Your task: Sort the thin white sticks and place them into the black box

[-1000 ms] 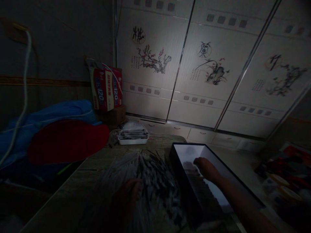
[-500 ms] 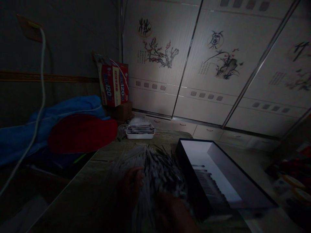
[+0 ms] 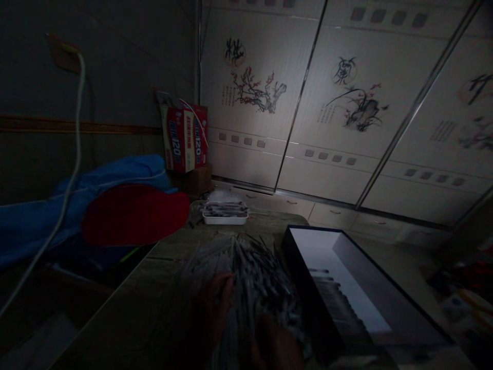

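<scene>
A spread pile of thin, dark and clear stick-like pieces (image 3: 265, 272) covers the middle of the table. My left hand (image 3: 217, 303) is over the pile's left part, its fingers curled together; whatever is between them is too dark to make out. Lower right, my right hand (image 3: 275, 341) is a dark blur at the near side of the pile, and its fingers cannot be made out. Beside it, a black-edged box with a white inside (image 3: 358, 277) holds a row of similar dark-tipped sticks (image 3: 337, 298). Behind the pile, a white tray (image 3: 225, 220) holds more sticks.
The table (image 3: 131, 293) has its left edge near a red cushion-like item (image 3: 134, 216) and blue cloth (image 3: 115, 172). A white cable (image 3: 77, 139) hangs at left. A red carton (image 3: 187, 136) stands behind, before sliding panels (image 3: 254, 162). Coloured items lie far right.
The whole view has shifted slightly, with things appearing lower and further right. My left hand remains over the pile; my right hand stays low and blurred.
</scene>
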{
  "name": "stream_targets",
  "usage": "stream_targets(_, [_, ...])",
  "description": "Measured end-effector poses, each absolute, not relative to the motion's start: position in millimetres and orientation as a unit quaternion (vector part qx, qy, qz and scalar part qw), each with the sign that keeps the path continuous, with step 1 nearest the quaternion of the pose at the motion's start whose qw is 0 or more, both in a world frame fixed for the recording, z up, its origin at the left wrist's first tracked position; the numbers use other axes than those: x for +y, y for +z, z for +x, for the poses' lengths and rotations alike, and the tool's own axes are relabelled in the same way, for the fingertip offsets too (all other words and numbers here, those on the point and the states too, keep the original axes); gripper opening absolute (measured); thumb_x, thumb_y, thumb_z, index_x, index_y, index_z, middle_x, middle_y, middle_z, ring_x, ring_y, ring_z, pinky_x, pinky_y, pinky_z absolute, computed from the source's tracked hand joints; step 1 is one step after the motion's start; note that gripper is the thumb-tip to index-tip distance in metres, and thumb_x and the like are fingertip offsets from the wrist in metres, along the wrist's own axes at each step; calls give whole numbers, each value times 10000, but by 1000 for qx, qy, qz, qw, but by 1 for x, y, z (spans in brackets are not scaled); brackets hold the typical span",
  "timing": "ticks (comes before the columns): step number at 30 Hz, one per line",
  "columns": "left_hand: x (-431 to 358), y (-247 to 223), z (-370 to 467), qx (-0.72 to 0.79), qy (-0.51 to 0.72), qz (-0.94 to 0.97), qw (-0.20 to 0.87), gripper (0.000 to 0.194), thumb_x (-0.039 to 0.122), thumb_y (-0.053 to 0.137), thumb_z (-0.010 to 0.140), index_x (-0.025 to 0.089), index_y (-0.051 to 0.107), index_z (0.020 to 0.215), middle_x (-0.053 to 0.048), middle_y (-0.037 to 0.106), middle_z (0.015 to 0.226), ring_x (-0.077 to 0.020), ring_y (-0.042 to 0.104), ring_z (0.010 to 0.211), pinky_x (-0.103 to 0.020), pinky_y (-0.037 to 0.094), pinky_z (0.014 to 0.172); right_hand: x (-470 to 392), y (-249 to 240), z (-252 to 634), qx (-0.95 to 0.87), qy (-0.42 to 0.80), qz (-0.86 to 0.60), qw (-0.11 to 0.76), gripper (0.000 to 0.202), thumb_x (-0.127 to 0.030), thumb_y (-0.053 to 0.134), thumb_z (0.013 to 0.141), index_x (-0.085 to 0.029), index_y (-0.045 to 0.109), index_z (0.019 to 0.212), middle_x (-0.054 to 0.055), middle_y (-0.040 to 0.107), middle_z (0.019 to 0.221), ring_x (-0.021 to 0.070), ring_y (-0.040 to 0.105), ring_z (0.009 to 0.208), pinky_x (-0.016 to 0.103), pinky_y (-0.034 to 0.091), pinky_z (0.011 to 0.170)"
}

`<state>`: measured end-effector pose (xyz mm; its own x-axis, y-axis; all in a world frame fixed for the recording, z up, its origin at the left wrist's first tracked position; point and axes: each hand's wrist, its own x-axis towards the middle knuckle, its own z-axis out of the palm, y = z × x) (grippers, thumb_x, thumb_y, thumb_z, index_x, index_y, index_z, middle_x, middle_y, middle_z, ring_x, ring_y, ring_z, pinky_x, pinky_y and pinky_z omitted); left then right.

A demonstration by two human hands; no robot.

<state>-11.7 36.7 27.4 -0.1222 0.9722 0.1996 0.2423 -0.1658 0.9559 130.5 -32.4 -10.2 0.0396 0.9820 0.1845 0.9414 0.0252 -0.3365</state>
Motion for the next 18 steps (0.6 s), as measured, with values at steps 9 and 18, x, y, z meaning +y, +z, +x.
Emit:
stream_targets(9, [29, 14, -8, 473, 459, 654, 372, 272, 400, 612, 775, 210, 731, 930, -77, 769, 887, -226, 719, 839, -300, 567, 743, -29, -13, 133, -687, -4, -657, 311, 281, -393, 382, 935, -225, 600, 877, -8, 616, 550, 142, 607, 463, 219, 349, 456])
stream_targets(18, [35, 28, -7, 490, 487, 584, 426, 293, 460, 568, 788, 200, 609, 660, -22, 665, 621, -183, 655, 602, -264, 508, 557, -22, 6, 139, -662, 81, -637, 386, 296, -355, 357, 964, -229, 589, 829, 25, 667, 737, 158, 650, 653, 222, 442, 601])
